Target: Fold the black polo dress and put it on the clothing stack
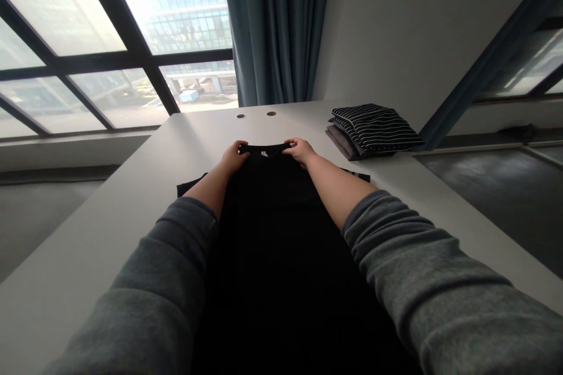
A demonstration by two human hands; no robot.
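A black T-shirt [272, 228] lies spread on the white table, its collar at the far end and its body running down toward me. My left hand [234, 157] pinches the left side of the neckline. On the opposite side of the collar, my right hand [299, 152] grips the fabric between thumb and fingers. A small pale label [264, 154] shows inside the neck. Short sleeves stick out past both forearms; the right one carries light stripes. The lower part of the shirt is too dark to make out folds.
Folded clothes [373, 130], with black-and-white striped fabric on top and greyish fabric beneath, are stacked at the table's back right. Two round cable holes [271, 113] pierce the white table [145, 187] near its far edge. Beyond are a blue curtain [277, 23] and large windows.
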